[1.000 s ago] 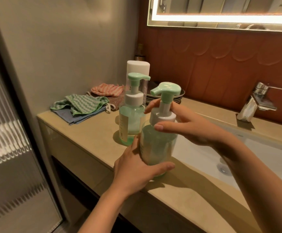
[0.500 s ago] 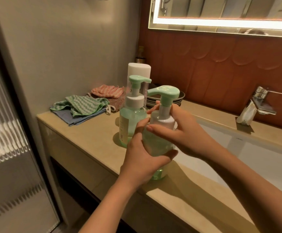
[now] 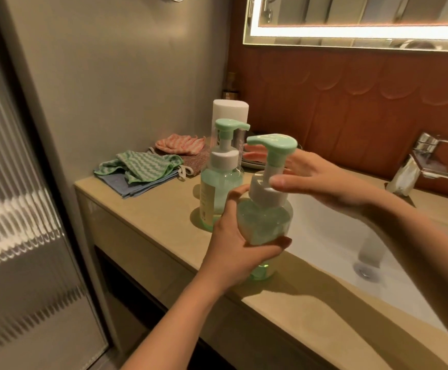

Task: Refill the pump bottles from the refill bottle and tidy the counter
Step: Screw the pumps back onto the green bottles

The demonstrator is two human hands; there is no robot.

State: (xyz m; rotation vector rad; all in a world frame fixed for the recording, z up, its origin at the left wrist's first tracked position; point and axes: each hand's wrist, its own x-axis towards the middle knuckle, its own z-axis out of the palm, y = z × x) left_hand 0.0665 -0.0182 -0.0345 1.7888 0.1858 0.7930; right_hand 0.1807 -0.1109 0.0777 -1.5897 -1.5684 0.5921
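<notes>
The near pump bottle (image 3: 264, 222), clear with pale green liquid and a mint pump head, is upright at the left rim of the sink basin (image 3: 334, 236). I cannot tell whether its base touches the table (image 3: 150, 217). The left hand (image 3: 233, 236) wraps around its body from the left, thumb curled across the front. The right hand (image 3: 316, 177) reaches in from the sink side, thumb in front of the white collar and fingers behind the pump stem. It is blurred, so I cannot tell if it really grips. Just behind and to the left a second pump bottle (image 3: 221, 180) stands on the table, partly hiding a tall white-capped bottle (image 3: 230, 110) behind it. Dark stacked plates (image 3: 252, 162) peek out between the bottles. Toward the wall lie a green zigzag cloth (image 3: 142, 166) on a blue cloth (image 3: 134, 186), with a pink striped cloth (image 3: 180, 144) beyond. A chrome faucet (image 3: 428, 156) stands at the far right under the lit mirror (image 3: 350, 22).
</notes>
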